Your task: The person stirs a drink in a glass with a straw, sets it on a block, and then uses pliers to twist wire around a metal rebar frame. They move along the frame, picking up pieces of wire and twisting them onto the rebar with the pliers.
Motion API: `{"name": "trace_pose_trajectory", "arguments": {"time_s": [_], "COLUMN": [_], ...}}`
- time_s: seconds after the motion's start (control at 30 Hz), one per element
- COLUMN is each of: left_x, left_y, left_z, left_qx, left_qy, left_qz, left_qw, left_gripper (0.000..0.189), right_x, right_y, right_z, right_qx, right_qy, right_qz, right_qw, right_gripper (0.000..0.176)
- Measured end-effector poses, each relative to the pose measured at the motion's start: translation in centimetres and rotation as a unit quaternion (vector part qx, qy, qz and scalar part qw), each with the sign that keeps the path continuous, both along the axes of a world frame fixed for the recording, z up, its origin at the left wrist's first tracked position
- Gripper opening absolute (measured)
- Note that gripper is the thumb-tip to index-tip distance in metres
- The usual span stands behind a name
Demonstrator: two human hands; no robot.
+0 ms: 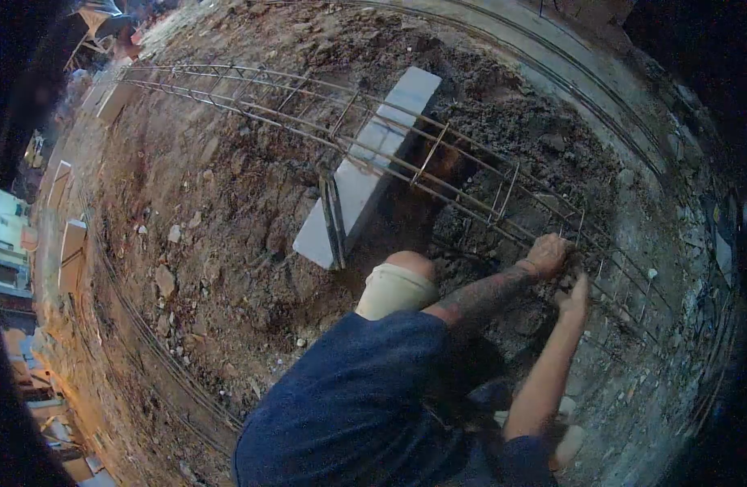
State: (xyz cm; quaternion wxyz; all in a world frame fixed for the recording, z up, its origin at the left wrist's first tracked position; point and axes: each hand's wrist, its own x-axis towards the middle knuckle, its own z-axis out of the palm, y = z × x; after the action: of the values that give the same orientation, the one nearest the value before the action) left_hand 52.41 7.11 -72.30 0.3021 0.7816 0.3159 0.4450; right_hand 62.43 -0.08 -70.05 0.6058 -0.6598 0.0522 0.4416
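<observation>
A long rebar cage (422,166), made of thin steel bars with square stirrups, runs from the upper left down to my hands. My left hand (548,256) is closed at the cage's near side, beside a stirrup (581,227). Just below it, my right hand (576,300) has its fingers curled close to the lower bars, its thumb side up. Whatever is between those fingers is hidden. Under the cage lies a pale rectangular block (406,97), set crosswise. Several dark stirrups (333,219) lean together on the block's near end.
Rough brown soil with stones (166,280) surrounds the cage, and a dark hollow (406,219) lies beside the block. Long bars (552,57) curve along the far edge. At left stand upright boards (71,256). My bent knee (412,264) is close to the block.
</observation>
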Motion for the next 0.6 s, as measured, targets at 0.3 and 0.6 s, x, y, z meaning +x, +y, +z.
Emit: {"name": "trace_pose_trajectory", "arguments": {"time_s": [0.3,0.6], "left_x": [-5.3,-37.9], "left_y": [-0.7,2.5], "left_z": [1.6,-1.0], "left_qx": [0.083,-0.023], "left_qy": [0.12,0.526], "left_qz": [-0.103,0.506], "left_qw": [0.984,0.684], "left_gripper": [0.024,0.034], "right_x": [0.7,2.6], "right_y": [0.6,-0.4], "right_z": [0.1,-2.3], "right_qx": [-0.038,0.141], "right_qy": [-0.091,-0.194], "right_qz": [0.126,0.241], "right_qw": [0.987,0.941], "right_gripper": [0.023,0.014]}}
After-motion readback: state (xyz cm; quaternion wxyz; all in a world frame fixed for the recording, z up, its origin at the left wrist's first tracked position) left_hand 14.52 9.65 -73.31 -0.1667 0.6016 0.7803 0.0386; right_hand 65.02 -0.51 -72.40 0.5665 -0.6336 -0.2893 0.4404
